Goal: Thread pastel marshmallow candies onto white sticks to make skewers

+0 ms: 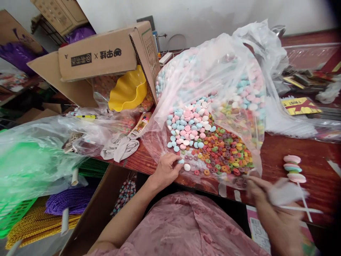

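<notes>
My left hand [167, 170] pinches a small pale-blue candy [180, 161] between thumb and fingertips at the near edge of an open clear plastic bag [157, 137]. A white candy [187, 167] lies just beside it. On the plastic are a heap of pink, white and blue round candies [188, 129] and small colourful rings [226, 151]. Blurred by motion, my right hand [277, 213] is closed around a white stick [303, 209], with a whitish smeared thing [287, 192] above it that I cannot make out. Close by lies a stick with stacked pastel candies [294, 169].
A cardboard box [97, 58] holding a yellow wavy bowl [129, 90] stands back left. White sticks in plastic packaging [290, 122] lie to the right. A grey cloth [119, 148] rests at the table edge. Purple and gold cords [66, 202] and a green basket [16, 213] are lower left.
</notes>
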`<act>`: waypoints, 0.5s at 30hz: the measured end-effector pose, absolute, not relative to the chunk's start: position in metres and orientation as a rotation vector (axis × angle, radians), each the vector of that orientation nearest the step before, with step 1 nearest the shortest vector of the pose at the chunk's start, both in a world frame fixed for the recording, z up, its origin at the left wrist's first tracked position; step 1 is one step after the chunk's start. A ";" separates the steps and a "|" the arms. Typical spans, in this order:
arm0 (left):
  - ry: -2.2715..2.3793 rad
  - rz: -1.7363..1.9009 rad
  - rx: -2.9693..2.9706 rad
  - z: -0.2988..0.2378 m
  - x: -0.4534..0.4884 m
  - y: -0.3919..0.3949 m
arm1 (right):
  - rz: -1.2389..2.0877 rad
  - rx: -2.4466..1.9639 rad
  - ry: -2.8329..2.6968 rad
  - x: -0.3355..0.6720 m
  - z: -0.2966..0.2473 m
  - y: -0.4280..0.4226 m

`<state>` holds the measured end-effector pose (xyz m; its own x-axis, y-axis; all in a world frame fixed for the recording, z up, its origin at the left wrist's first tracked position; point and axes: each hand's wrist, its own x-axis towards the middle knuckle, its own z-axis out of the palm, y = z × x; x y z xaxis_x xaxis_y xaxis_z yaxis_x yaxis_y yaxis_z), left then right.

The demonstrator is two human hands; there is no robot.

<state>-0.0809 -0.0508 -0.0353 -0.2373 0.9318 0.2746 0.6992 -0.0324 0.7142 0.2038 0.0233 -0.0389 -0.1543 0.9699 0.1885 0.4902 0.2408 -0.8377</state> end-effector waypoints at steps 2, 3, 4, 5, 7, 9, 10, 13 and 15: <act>1.893 1.135 1.841 -0.037 -0.077 -0.052 | 0.820 -1.178 -1.885 0.185 -0.037 0.020; 1.868 1.129 1.924 -0.038 -0.073 -0.053 | 0.820 -1.117 -1.921 0.178 -0.037 0.021; 1.858 1.106 2.015 -0.039 -0.070 -0.054 | 0.807 -1.079 -1.929 0.173 -0.038 0.022; 1.866 1.057 2.103 -0.040 -0.066 -0.054 | 0.793 -1.061 -1.933 0.170 -0.039 0.024; 1.899 0.904 2.224 -0.044 -0.059 -0.054 | 0.767 -1.042 -1.946 0.168 -0.041 0.028; 1.907 0.820 2.235 -0.048 -0.056 -0.052 | 0.755 -1.001 -1.986 0.171 -0.042 0.029; 1.906 0.843 2.188 -0.050 -0.057 -0.051 | 0.757 -0.980 -2.016 0.172 -0.042 0.028; 1.902 0.992 1.812 -0.049 -0.067 -0.047 | 0.756 -0.954 -2.057 0.178 -0.043 0.023; 1.894 1.003 1.547 -0.043 -0.077 -0.045 | 0.745 -0.962 -2.040 0.183 -0.045 0.020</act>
